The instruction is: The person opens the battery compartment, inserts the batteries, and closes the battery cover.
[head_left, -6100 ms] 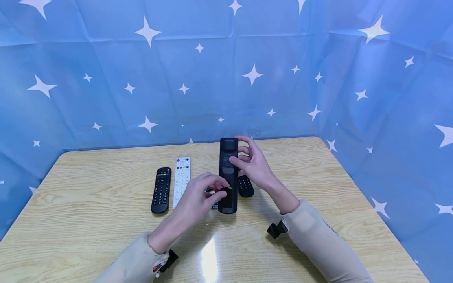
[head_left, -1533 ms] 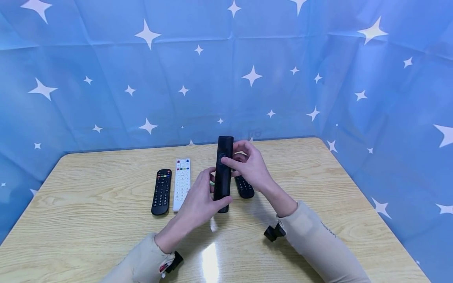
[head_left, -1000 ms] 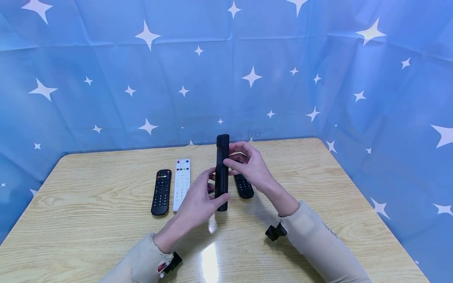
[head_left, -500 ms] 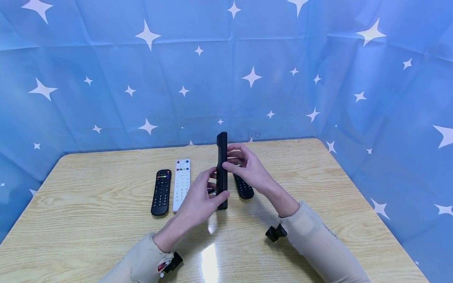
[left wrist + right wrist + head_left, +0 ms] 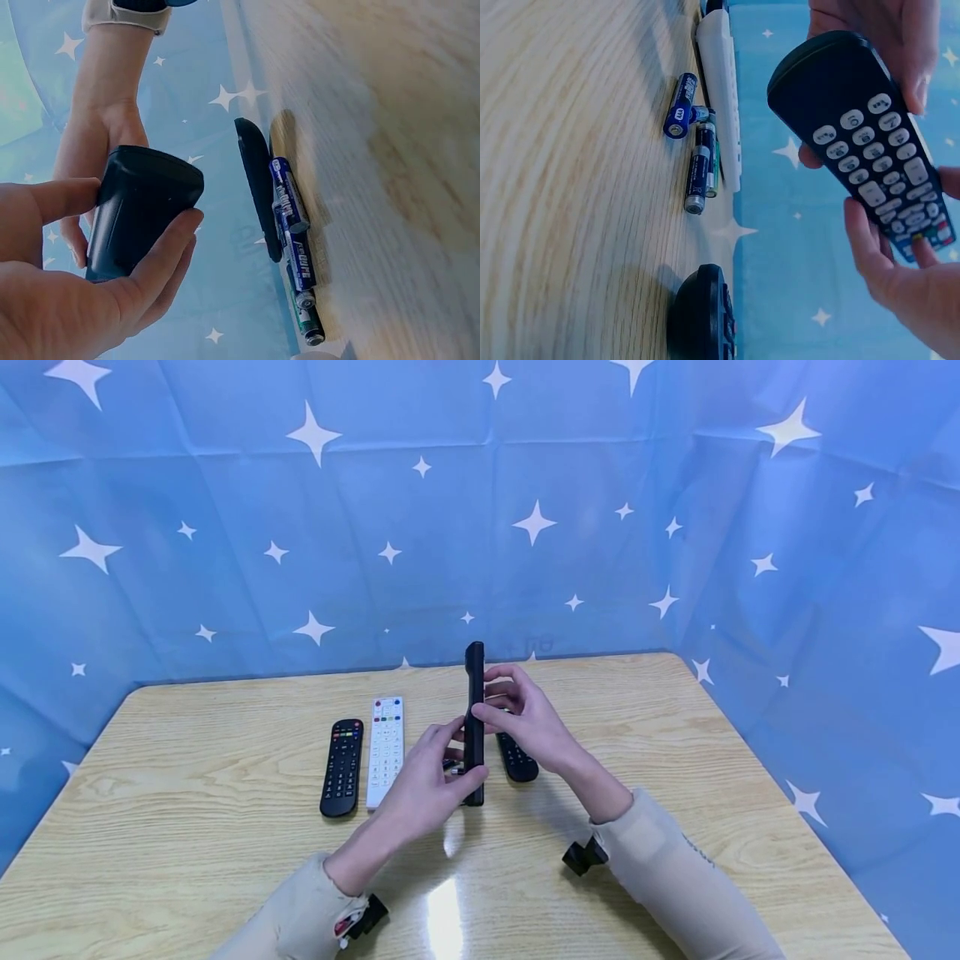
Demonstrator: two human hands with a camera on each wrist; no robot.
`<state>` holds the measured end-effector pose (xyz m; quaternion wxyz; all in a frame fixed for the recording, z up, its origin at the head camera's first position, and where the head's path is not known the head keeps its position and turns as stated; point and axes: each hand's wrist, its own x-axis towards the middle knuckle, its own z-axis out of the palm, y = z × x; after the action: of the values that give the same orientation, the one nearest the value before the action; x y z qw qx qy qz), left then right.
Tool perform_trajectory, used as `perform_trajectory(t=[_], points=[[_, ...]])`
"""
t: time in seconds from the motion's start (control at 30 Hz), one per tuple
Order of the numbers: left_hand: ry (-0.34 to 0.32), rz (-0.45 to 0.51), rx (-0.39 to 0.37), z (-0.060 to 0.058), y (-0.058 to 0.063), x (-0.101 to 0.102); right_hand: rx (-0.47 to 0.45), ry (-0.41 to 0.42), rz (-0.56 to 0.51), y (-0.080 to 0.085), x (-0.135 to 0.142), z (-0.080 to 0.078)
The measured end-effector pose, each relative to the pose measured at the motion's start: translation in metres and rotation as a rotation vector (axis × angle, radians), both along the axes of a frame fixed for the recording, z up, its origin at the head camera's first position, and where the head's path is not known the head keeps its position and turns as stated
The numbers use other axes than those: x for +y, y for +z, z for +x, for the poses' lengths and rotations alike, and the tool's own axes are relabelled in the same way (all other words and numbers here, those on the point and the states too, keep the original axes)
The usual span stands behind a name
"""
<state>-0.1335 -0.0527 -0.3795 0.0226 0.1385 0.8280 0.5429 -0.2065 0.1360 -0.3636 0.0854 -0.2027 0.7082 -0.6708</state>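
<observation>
Both hands hold one long black remote [image 5: 474,718] above the wooden table [image 5: 187,793], turned edge-on to the head camera. Left hand [image 5: 420,789] grips its near end, thumb on one side, fingers curled round the other; the left wrist view shows the blunt end pinched between thumb and fingers [image 5: 161,255]. Right hand [image 5: 528,722] holds the far half, thumb and fingertips curled onto it. In the right wrist view the keypad face [image 5: 870,150] shows, buttons towards that camera.

Landmark: the held remote.
- Loose batteries [image 5: 697,150] lie on the table directly under it, blue-labelled, close together; some touch.
- White remote [image 5: 386,747] flat on the table just left of it, buttons up.
- Smaller black remote [image 5: 342,766] left again, just beside the white one.
- Another black remote [image 5: 517,758] flat on the table just right of it, partly hidden by the right hand.
- Blue star-printed cloth [image 5: 225,527] hangs behind it and to both sides.
</observation>
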Motion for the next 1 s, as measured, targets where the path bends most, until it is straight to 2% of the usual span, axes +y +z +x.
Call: perform_trajectory(t=[0.13, 0.4, 0.7, 1.0], points=[[-0.017, 0.005, 0.015, 0.000, 0.000, 0.000, 0.021, -0.011, 0.030, -0.001, 0.001, -0.001], [-0.036, 0.081, 0.033, 0.000, 0.000, -0.004, 0.051, -0.050, 0.105, -0.001, 0.010, -0.003], [-0.030, -0.003, 0.100, 0.000, -0.001, -0.015, 0.024, -0.151, 0.286, 0.001, 0.024, -0.008], [-0.054, -0.091, 0.121, 0.001, -0.005, -0.023, 0.043, -0.240, 0.501, -0.002, 0.039, -0.011]])
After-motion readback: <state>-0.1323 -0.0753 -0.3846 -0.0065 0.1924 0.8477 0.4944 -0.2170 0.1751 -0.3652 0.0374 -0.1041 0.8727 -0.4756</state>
